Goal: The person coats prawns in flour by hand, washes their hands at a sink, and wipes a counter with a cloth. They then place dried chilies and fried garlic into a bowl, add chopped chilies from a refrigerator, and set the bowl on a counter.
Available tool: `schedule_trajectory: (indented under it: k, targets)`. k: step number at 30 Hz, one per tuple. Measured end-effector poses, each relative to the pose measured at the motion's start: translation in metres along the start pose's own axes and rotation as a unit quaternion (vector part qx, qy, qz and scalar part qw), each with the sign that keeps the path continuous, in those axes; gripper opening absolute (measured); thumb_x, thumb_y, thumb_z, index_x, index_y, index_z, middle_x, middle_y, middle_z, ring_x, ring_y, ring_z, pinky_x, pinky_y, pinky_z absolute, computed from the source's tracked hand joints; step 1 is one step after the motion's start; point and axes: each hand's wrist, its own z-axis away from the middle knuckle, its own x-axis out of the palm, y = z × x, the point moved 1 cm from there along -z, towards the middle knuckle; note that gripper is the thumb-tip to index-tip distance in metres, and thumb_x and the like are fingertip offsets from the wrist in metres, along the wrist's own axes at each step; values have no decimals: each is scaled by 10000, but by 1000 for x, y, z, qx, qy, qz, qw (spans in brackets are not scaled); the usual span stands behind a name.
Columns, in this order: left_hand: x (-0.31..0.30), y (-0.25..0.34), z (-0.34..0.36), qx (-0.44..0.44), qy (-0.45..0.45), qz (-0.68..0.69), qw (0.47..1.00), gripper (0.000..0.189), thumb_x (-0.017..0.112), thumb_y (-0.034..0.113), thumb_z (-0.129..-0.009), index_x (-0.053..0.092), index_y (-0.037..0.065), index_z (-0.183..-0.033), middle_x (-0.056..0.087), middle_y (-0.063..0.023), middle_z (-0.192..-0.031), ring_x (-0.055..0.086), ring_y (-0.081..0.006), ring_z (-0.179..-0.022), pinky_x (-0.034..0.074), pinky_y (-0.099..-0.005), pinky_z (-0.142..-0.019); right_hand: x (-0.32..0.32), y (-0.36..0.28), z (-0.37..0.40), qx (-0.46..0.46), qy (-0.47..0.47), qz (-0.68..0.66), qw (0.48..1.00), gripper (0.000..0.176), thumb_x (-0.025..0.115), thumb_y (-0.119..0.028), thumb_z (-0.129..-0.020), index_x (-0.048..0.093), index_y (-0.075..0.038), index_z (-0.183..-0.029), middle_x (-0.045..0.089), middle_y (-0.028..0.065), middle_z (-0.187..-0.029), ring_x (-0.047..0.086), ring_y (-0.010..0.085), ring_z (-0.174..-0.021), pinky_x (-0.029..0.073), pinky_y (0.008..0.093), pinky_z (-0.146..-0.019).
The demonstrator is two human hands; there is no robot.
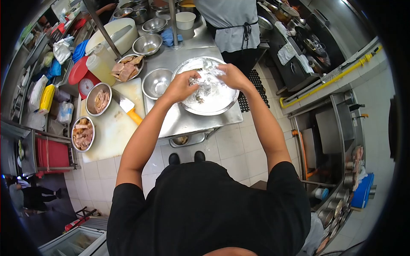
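- A wide, round metal bowl [209, 112] sat on the smooth steel table [171, 124], straight ahead at twelve o'clock from the person's body; all clock directions below ran from this bowl.
- Inside it lay loose white powder [210, 90], soft and uneven, flecked with darker bits.
- The left hand [183, 87] was over the bowl at nine o'clock, thumb and fingers curled inward; whether they pinched anything could not be told.
- The right hand [232, 77] was over it between two and three o'clock, its fingertips whitened and blurred; their grip could not be told.
- A smaller, shiny, rounded bowl [156, 83] stood just beside it at nine o'clock.
- Near eight o'clock lay a flat, pale, stained chopping board [112, 138], bearing a broad-bladed cleaver [133, 115] with a yellow handle.
- Two metal bowls of pale pink meat strips [101, 101] stood at the board's left side.
- Between nine and ten o'clock, another bowl held flat slabs of meat [127, 69].
- A crumpled blue cloth [170, 37] lay near eleven o'clock.
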Motion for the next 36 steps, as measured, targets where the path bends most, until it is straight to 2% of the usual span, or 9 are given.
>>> schedule_trajectory:
  k: [1,4,8,13,21,25,28,30,36]
  targets:
    - [4,1,-4,3,-3,0,1000,253,645,105,-715,587,33,-951,609,-98,-780,503,-162,-598,433,-304,-596,1,0,-2,-89,45,-67,993,253,592,-36,-760,572,58,-994,614,201,-894,588,207,-841,454,294,-750]
    - [15,0,-15,31,10,13,999,249,652,118,-717,585,15,-934,618,-100,-806,506,-162,-600,435,-306,-600,8,-5,-7,-146,70,-126,979,246,595,-45,-762,536,86,-962,603,173,-887,555,185,-830,443,294,-750]
    - [24,-14,-24,9,33,49,998,216,620,44,-751,534,4,-945,533,-16,-772,476,-68,-617,413,-236,-574,12,-6,3,-180,73,-15,981,311,654,-85,-724,537,50,-979,597,201,-916,580,279,-857,444,337,-769]
    - [29,-23,-18,-8,25,102,994,240,569,-27,-765,469,11,-980,512,7,-837,477,-34,-662,389,-194,-572,10,-5,11,-154,52,-32,986,358,692,-108,-695,560,35,-996,606,213,-940,590,318,-881,449,352,-781]
    - [22,-22,-9,-20,-12,191,981,401,567,-46,-759,470,-7,-1146,550,-15,-868,514,-40,-709,411,-194,-605,20,-11,11,-179,130,36,974,338,667,-38,-660,586,41,-978,600,223,-918,591,353,-864,459,369,-754]
    - [15,-21,-4,-21,10,114,993,387,589,-37,-746,503,-15,-1122,571,-26,-853,518,-44,-707,421,-197,-609,25,-14,19,-167,144,22,975,338,661,-26,-654,589,46,-977,600,229,-928,591,351,-856,461,373,-754]
    - [14,-19,1,-39,41,88,994,374,604,-27,-732,528,-24,-1098,575,-31,-840,525,-53,-709,433,-208,-615,30,-9,27,-222,209,84,949,335,650,-6,-656,594,47,-982,599,236,-944,595,340,-865,466,373,-765]
    - [18,-23,3,-33,45,128,990,387,602,-30,-726,522,-31,-1104,573,-30,-829,526,-60,-711,441,-210,-631,32,-8,31,-127,167,-18,977,343,633,22,-657,597,44,-997,598,242,-965,595,342,-892,466,372,-795]
    - [20,-18,7,22,51,170,984,415,590,-56,-717,437,-21,-1102,520,-70,-1003,557,-114,-846,456,-241,-727,40,0,35,-187,214,-14,959,352,626,13,-678,590,37,-1028,589,253,-989,584,348,-936,461,357,-820]
